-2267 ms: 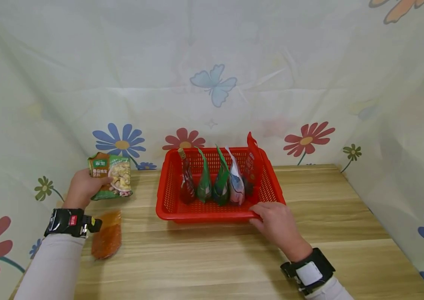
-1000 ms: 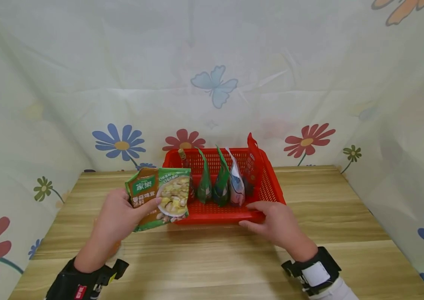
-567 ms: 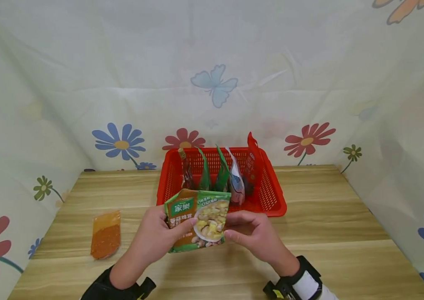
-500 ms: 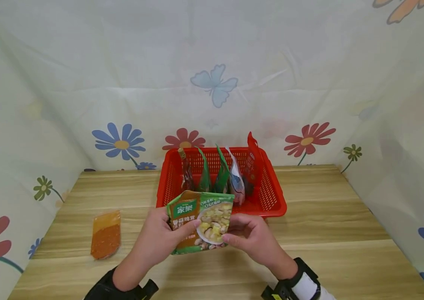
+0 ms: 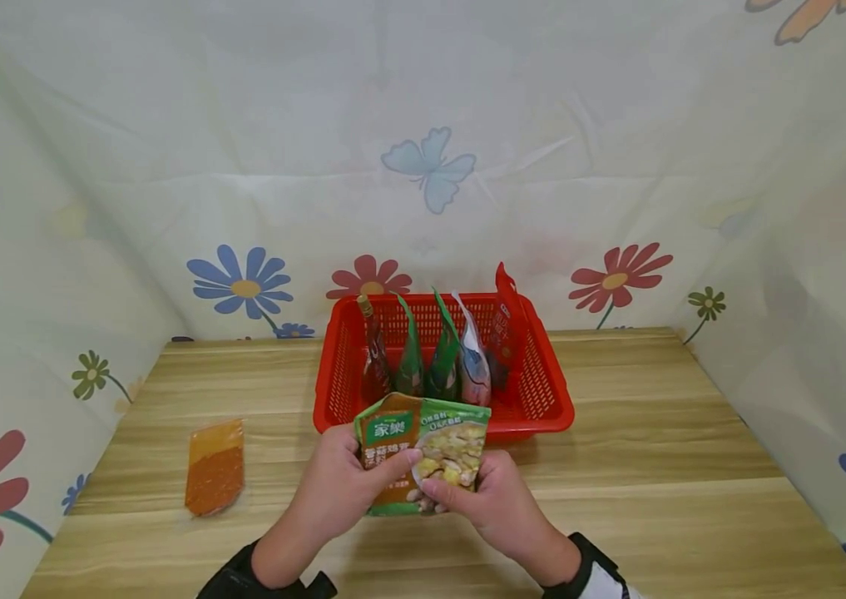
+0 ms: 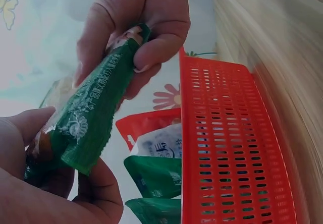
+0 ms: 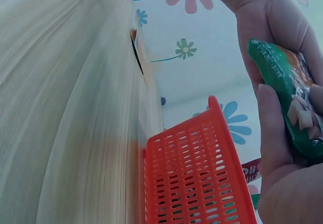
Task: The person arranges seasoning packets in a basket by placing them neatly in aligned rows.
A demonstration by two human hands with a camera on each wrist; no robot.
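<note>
In the head view a green and brown seasoning packet, with a picture of a bowl of food, is held up in front of the basket. My left hand grips its left side, thumb across the front. On the right edge, my right hand pinches it with the thumb on the picture. The left wrist view shows the packet edge-on between both hands. Behind it stands a red perforated basket holding a slim bottle, two green bags, a white and pink bag and a red bag in a row.
An orange clear-wrapped packet lies on the wooden table at left. Fabric walls printed with flowers and a butterfly enclose the table at the back and both sides.
My left hand has brought the seasoning packet from the left to the front of the basket. My right hand has let go of the basket rim and taken the packet's right edge.
</note>
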